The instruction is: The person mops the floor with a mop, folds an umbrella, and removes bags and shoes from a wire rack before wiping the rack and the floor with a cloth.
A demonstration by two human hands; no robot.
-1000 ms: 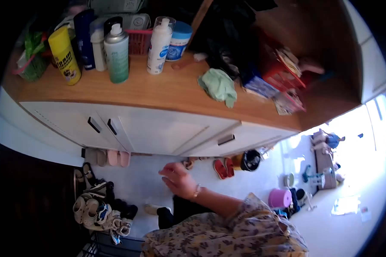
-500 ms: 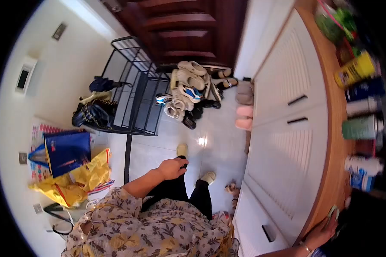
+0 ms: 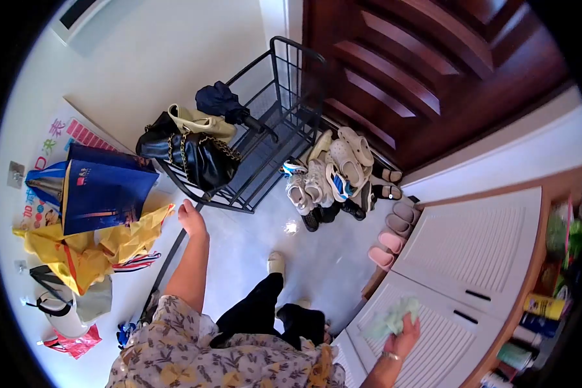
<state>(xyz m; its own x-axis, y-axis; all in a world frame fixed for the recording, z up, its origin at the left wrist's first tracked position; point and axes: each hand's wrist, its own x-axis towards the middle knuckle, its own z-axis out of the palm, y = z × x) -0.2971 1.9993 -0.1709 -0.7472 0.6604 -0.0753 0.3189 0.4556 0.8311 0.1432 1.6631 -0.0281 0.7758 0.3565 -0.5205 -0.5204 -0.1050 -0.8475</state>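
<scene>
A crumpled pale green cloth [image 3: 394,318] is gripped in my right hand [image 3: 407,337], in front of the white louvred doors of the shoe cabinet [image 3: 456,249]. The cloth is a little blurred; whether it touches a door, I cannot tell. My left hand [image 3: 192,218] is held out over the floor with nothing visible in it, its fingers loosely extended. Closest to that hand are the black metal rack [image 3: 244,205] and a yellow bag [image 3: 132,236] hanging on the wall. A black handbag [image 3: 210,165] with a chain strap lies on the rack.
Beside the rack, several shoes [image 3: 346,161] are heaped near the dark wooden door [image 3: 427,84]. Pink slippers [image 3: 391,242] stand by the cabinet. On the cabinet top are bottles and a yellow can [image 3: 544,306]. A dark blue bag [image 3: 107,187] hangs on the left wall.
My view has turned toward the rack and wall. My right hand has moved with the cloth from the cabinet top to before its doors. My left hand has swung out leftward from my thigh.
</scene>
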